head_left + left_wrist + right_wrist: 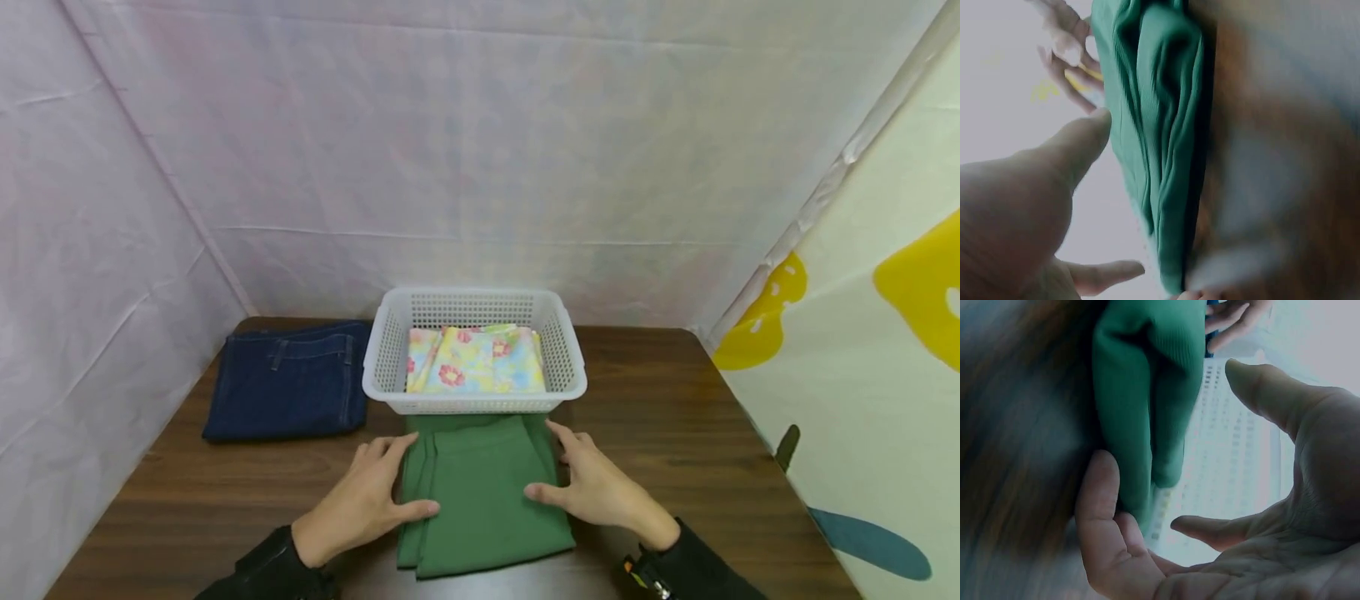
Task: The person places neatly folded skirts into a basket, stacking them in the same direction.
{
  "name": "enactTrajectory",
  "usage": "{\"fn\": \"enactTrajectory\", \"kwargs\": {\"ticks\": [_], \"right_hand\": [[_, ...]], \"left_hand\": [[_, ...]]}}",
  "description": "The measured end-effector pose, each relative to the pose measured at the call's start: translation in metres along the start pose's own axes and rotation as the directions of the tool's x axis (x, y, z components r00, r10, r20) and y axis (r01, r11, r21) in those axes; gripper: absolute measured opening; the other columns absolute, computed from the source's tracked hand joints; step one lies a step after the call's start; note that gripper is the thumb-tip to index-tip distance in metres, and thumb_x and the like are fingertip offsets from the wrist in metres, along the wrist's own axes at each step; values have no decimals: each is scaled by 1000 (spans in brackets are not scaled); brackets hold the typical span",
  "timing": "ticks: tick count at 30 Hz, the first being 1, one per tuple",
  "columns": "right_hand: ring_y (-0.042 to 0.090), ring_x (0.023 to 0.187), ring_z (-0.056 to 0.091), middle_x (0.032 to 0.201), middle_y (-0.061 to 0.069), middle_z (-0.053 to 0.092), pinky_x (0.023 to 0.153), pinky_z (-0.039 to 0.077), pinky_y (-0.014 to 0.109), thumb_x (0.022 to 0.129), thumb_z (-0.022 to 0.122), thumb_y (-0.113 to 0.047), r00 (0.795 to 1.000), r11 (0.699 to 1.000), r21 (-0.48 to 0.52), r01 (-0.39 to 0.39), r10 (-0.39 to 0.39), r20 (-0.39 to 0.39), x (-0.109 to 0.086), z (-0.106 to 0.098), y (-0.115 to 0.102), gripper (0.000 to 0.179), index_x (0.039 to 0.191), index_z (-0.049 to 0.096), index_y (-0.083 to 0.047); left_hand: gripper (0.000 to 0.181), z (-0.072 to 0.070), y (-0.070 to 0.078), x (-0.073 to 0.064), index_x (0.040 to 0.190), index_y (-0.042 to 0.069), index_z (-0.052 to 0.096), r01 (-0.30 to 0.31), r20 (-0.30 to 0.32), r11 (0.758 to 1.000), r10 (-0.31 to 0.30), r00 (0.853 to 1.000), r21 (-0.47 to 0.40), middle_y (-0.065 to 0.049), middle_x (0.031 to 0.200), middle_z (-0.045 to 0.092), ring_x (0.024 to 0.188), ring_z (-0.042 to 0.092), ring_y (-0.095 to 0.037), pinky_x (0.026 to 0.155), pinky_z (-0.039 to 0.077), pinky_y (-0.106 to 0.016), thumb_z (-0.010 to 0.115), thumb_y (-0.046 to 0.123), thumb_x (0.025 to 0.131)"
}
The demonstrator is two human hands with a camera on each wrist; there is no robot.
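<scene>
A folded green garment [491,492] lies in layers on the wooden table, its far edge close against the basket. At its left side is my left hand [367,496], thumb lying over the top layer and fingers spread along the edge. My right hand [600,487] is at the opposite side, thumb over the fabric near the right edge. In the right wrist view some fingertips [1099,481] reach the lower edge of the green garment [1125,400], with the thumb apart from it. The left wrist view shows its stacked folds [1154,144] beside the left thumb.
Just behind the garment stands a white perforated basket [474,403] holding floral folded cloth [472,362]. Folded dark blue jeans [288,383] lie to its left. The brown table [645,392] meets a pale fabric wall [480,167] at the back.
</scene>
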State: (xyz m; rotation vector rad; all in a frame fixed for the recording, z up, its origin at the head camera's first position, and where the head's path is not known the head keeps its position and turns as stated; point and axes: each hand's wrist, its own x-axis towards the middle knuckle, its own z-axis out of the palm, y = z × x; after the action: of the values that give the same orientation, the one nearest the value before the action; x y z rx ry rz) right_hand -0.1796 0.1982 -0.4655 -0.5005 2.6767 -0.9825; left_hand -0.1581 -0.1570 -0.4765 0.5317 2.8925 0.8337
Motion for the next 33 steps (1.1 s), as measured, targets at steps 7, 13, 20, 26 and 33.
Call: {"fn": "enactTrajectory", "kwargs": {"ticks": [7,13,20,26,33], "right_hand": [[35,121,51,142,28,38,94,48,54,81,77,-63,999,997,-71,-4,1,-47,5,13,-8,109,160,24,-10],[36,121,52,142,27,37,93,49,54,81,78,-61,998,997,-69,-19,15,-53,5,18,-8,108,160,23,-11],[34,115,55,140,26,39,90,50,53,81,78,-61,998,997,-71,-17,12,-64,9,22,-10,107,160,25,-12],[32,115,54,139,25,39,90,50,51,80,79,-61,998,998,-68,6,-10,-55,11,24,-10,109,160,24,-11],[28,111,53,135,21,42,89,50,49,82,82,-49,998,998,-26,52,-53,-31,16,25,-10,106,160,21,-12]], "left_hand": [[116,12,7,3,158,8,28,17,1,999,-17,1000,-40,-21,138,41,127,41,-40,103,38,-61,78,70,73],[115,14,9,5,159,10,27,33,19,996,-32,999,-83,-21,137,39,125,43,-41,93,46,-56,78,69,74],[116,12,10,6,160,11,24,34,32,991,-30,999,-126,-18,141,38,129,40,-41,96,45,-57,79,68,75],[114,14,12,10,161,13,22,23,60,989,-15,998,-146,-16,143,37,128,43,-36,96,45,-55,76,69,78],[110,18,13,19,162,18,15,-21,110,975,47,993,-222,-11,142,37,116,52,-26,90,48,-47,75,64,82]]}}
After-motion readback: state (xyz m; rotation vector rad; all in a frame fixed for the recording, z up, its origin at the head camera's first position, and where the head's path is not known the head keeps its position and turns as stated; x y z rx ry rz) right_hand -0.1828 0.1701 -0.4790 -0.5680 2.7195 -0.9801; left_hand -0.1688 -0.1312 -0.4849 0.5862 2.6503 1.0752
